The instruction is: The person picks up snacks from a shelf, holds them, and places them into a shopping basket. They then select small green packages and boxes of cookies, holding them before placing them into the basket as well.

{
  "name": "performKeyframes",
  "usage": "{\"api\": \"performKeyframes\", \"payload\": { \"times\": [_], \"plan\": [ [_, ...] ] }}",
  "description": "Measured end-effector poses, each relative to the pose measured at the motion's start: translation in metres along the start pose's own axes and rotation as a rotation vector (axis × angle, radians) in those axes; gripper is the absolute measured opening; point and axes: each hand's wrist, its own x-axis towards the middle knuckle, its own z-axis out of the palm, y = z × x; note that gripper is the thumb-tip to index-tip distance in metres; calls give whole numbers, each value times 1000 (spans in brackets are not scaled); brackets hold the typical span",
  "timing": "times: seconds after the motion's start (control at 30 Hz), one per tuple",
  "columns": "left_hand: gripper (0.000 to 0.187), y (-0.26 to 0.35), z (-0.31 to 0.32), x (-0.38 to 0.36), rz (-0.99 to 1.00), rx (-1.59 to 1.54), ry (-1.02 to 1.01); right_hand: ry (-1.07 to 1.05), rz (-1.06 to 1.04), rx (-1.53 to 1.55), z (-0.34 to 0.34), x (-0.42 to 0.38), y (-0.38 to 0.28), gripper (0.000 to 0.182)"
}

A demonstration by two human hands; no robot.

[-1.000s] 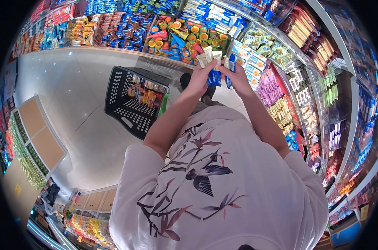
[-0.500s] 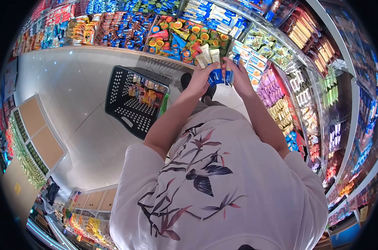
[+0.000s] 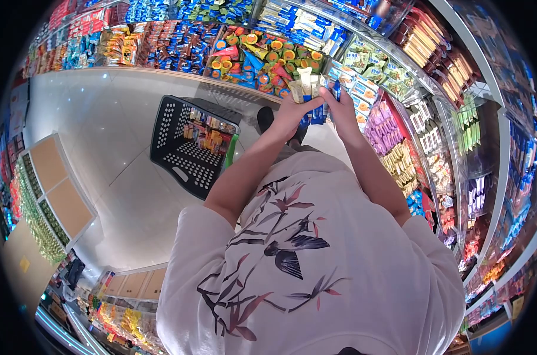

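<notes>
Several slim snack packs in blue and cream wrappers point(image 3: 305, 80) stand up between my two hands, in front of the candy shelf. My left hand point(image 3: 290, 112) is closed round the lower part of the bunch, its thumb pointing right. Fingers of my right hand point(image 3: 342, 109) are wrapped round blue packs at the bunch's right side. Both hands nearly touch. To the left on the floor stands a black perforated basket point(image 3: 179, 127) with a green part on its side; colourful packets point(image 3: 209, 136) lie in it.
Bins of wrapped sweets point(image 3: 268, 53) curve along the front and right. Boxes with orange pictures point(image 3: 363, 92) lie just right of my hands. A low cabinet point(image 3: 58, 183) stands at the left, and another display point(image 3: 126, 313) at the lower left. My shoe point(image 3: 265, 118) is near the basket.
My hands have come closer together, the right one shifting slightly. The packs now stand bunched between them, with the cream ends moved right. The basket stays where it was.
</notes>
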Motion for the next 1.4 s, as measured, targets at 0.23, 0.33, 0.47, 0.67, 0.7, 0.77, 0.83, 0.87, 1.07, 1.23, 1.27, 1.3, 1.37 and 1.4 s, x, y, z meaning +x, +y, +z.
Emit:
{"api": "performKeyframes", "payload": {
  "times": [0.23, 0.33, 0.47, 0.67, 0.7, 0.77, 0.83, 0.87, 1.07, 1.23, 1.27, 1.3, 1.37, 1.4],
  "plan": [
    [34, -7, 7, -5, -64, 29, -15, -210, 49, 191, -24, -4, 0, 32],
    [37, -8, 16, -15, -48, -31, 64, -279, 65, 308, -33, -4, 1, 36],
    [40, -18, 19, -36, 9, -100, 176, -408, 130, 382, -36, 7, 18, 45],
    [40, -35, 17, -79, 49, -149, 390, -435, 263, 295, -9, -11, 23, 47],
    [41, -37, 16, -84, 63, -157, 395, -447, 275, 311, -5, -17, 22, 43],
    [42, -40, 16, -92, 86, -182, 406, -454, 263, 359, 3, -21, 31, 35],
    [43, -40, 15, -99, 108, -199, 398, -454, 253, 383, 6, -24, 40, 34],
    [44, -40, 14, -104, 118, -205, 386, -456, 246, 394, 8, -26, 43, 33],
    [39, -44, 6, -145, 145, -182, 338, -313, 13, 153, 39, -61, 56, 37],
    [34, -47, -25, -227, 281, -186, 362, -248, -484, -254, 61, -122, 28, 33],
    [33, -49, -35, -247, 299, -215, 365, -274, -331, -54, 68, -135, 30, 29],
    [33, -50, -44, -269, 294, -266, 386, -234, -377, -47, 80, -161, 22, 26],
    [32, -53, -62, -312, 276, -372, 418, -207, -454, -23, 108, -215, 13, 16],
    [30, -55, -70, -330, 296, -400, 433, -291, -654, -139, 121, -230, 19, 17]
  ]
}}
